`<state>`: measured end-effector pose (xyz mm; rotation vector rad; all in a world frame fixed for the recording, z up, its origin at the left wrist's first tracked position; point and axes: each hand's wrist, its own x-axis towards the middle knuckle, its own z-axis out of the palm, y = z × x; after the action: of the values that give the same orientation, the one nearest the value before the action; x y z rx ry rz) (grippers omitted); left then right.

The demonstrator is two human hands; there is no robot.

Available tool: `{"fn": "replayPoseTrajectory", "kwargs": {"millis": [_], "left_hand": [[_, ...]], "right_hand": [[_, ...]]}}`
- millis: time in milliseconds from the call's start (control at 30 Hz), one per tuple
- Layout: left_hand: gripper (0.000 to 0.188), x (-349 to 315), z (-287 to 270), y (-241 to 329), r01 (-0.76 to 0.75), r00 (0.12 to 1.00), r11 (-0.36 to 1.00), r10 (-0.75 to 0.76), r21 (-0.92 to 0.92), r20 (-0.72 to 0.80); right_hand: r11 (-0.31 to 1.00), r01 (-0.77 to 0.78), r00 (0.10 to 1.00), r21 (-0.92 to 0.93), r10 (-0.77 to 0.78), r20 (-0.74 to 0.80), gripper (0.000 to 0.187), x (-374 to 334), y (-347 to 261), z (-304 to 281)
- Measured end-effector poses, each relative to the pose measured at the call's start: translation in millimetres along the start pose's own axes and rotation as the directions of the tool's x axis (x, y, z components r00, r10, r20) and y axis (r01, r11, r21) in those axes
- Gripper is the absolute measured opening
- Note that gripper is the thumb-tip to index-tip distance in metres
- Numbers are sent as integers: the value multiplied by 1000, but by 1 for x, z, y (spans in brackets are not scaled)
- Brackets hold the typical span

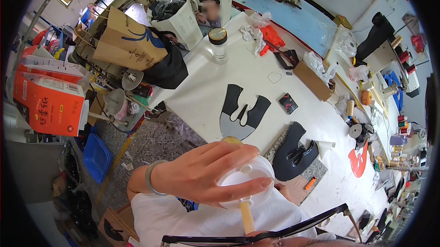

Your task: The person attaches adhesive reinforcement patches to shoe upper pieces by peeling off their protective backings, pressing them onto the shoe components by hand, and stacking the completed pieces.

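My left hand (208,171), with a bangle on its wrist, is closed around a white round-lidded drink cup (263,187) held up close to me. A thick pale-yellow straw (247,217) sticks out of the lid toward the lower edge. Only a bit of my right hand (283,191) shows beyond the cup by the table edge; its fingers are mostly hidden. Near it, a black shoe upper piece (293,162) lies on a speckled stone slab (316,170). Farther off rests a flat black-and-grey shoe upper piece (236,125).
On the white table (201,95) are a jar with a gold lid (218,45), a small black box (288,104), an orange tool (310,183) and a red cut piece (358,160). Paper bags (130,40) stand far left; thread spools (402,123) line the right.
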<state>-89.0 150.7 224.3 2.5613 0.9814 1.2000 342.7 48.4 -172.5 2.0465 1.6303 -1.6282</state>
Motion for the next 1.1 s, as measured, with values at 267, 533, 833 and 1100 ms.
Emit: {"fn": "replayPoseTrajectory", "kwargs": {"millis": [267,533,833,1100], "left_hand": [[63,-8,-2,-6,116,993,979,-110,-170,45],[102,-52,4,-45,387,865,845,-471,-369,-171],[99,-68,-4,-81,531,654,714,-688,-457,-314],[89,-78,-10,-92,609,404,562,-827,-560,-392]], "right_hand": [[999,-41,999,18,41,6,25,-11,-22,-2],[1000,-4,1000,30,5,-30,27,-5,-25,-5],[1000,-15,999,23,16,-39,27,2,-10,2],[999,-16,999,42,18,-30,28,1,-13,0]]}}
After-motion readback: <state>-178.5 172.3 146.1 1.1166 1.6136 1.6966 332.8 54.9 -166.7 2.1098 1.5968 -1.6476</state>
